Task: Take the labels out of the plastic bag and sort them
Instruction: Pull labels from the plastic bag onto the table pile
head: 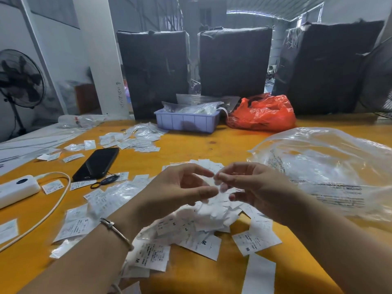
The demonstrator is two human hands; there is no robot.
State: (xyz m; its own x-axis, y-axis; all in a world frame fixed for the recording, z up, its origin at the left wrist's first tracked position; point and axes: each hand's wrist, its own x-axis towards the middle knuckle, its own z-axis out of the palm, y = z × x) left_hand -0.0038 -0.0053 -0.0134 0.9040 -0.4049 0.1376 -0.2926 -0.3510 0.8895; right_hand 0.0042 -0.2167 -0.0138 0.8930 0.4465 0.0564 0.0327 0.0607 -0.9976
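An orange table in a warehouse-like room is shown, backed by three black wrapped bales. Above a heap of white labels, the left hand and right hand are raised, fingertips pinching one blurred label. A clear plastic bag lies at right; a lilac tray holds packets.

Label between the fingertips blurred, its print unreadable
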